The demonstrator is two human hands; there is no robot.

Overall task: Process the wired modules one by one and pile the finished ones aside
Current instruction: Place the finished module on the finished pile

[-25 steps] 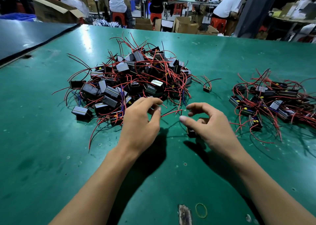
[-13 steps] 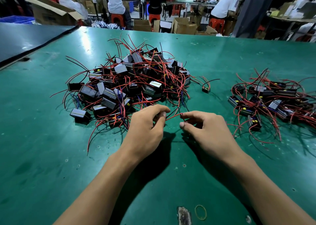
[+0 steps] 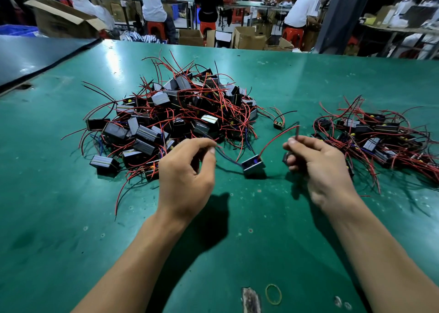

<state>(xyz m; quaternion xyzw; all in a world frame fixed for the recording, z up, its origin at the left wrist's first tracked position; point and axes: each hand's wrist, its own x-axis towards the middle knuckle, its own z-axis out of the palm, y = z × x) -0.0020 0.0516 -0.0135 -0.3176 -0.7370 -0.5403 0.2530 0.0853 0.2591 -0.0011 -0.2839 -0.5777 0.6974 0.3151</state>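
Right now I am looking down through the head camera at a green tabletop (image 3: 71, 194). One wired module (image 3: 253, 166) is sitting on it between the two hands, apart from both piles.

The left hand (image 3: 187, 177) is hovering just left of the module. Its thumb and forefinger are curling together and pinching the blue lead (image 3: 228, 160), which is running back to the module.

The right hand (image 3: 325, 170) is hanging just right of the module and is blurring in the shot. Its fingers (image 3: 306, 144) are closing on the far end of the red lead (image 3: 276, 135), which is arching up from the module and bending down into the pinch. Something dark is showing beneath those fingers, and I cannot tell what it is.

The big heap (image 3: 180, 118) of modules and tangled red wires is lying just beyond the left hand. A smaller pile (image 3: 375, 134) is spreading out beside and behind the right hand. A stray module (image 3: 278, 124) is resting alone between the two piles.

A rubber band (image 3: 273, 294) is lying at the near edge beside a worn patch (image 3: 250, 299). Past the tabletop, people are sitting on red stools (image 3: 293, 33) among cardboard boxes (image 3: 247, 38).
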